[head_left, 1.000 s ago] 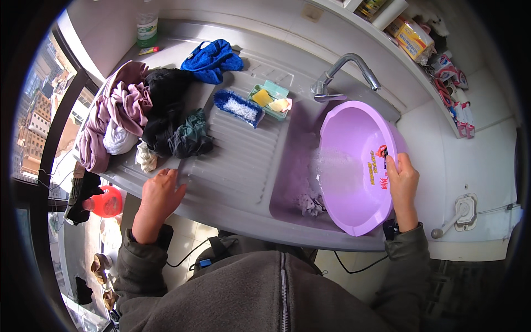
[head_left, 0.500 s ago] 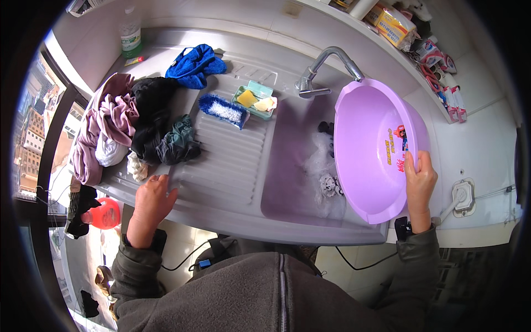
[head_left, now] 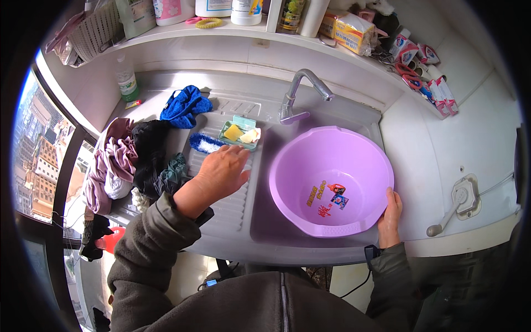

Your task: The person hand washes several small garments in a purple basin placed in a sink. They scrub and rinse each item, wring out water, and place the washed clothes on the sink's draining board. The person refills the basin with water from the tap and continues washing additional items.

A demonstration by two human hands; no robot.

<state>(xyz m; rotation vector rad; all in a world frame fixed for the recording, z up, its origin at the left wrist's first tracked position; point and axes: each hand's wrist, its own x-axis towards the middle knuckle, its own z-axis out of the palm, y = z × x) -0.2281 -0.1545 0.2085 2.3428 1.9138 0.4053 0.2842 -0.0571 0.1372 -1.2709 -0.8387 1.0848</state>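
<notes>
A purple plastic basin [head_left: 354, 171], upright with nothing inside, sits over the sink bowl [head_left: 264, 188] and hides most of it. At its right side my right hand [head_left: 391, 217] is closed on the rim, thumb on top. My left hand [head_left: 221, 171] reaches over the ribbed drainboard with stretched fingers, holding nothing. Just beyond its fingertips is a green soap dish [head_left: 253, 145] with a yellow piece [head_left: 233, 132] and a whitish piece [head_left: 251, 136] of soap. A blue-and-white scrub brush [head_left: 203, 144] lies beside the dish, partly behind the hand.
A pile of clothes [head_left: 116, 157] lies on the left, a blue cloth [head_left: 185, 106] behind it. The chrome faucet [head_left: 301, 94] rises behind the basin. A bottle with green liquid [head_left: 127, 82] stands in the back corner. A loaded shelf [head_left: 243, 36] runs along the wall.
The basin went from tilted at the sink's right to level over the bowl, covering the suds and dark items there. My left hand moved right and farther in, towards the soap dish. The view shifted.
</notes>
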